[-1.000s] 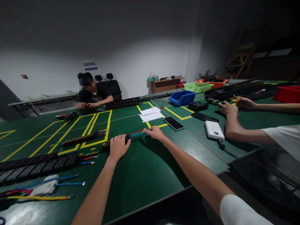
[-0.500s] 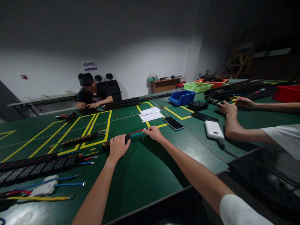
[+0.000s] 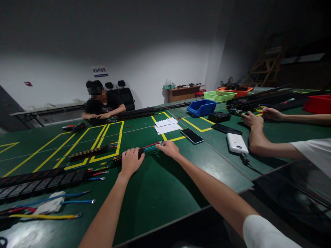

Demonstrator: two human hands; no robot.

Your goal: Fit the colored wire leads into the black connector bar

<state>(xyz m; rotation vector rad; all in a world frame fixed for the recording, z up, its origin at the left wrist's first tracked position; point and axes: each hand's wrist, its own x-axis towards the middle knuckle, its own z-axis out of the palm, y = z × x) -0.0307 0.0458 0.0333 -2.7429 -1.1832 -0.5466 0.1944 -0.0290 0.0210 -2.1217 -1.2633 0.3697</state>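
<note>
My left hand (image 3: 131,161) is closed over the end of a black cable bundle (image 3: 118,159) lying on the green table (image 3: 144,206). Red and blue-green wires (image 3: 150,148) come out of the bundle to the right of that hand. My right hand (image 3: 168,149) pinches the wires near their far ends. A ring terminal on the red wire shows just above its fingertips. Exactly which wire the fingers grip is partly hidden. Another black bundle (image 3: 90,153) with coloured wire ends lies farther back to the left.
Black strips (image 3: 46,186) and cables with ring lugs (image 3: 77,202) lie at the left. Papers (image 3: 167,126), a phone (image 3: 191,135), a white power bank (image 3: 236,143) and a blue bin (image 3: 201,107) stand beyond. A co-worker's hands (image 3: 254,120) work at right; another person (image 3: 103,103) sits opposite.
My right hand has shifted slightly left along the wires, and the red wire's end now stands clear above its fingers. My left hand stays on the bundle.
</note>
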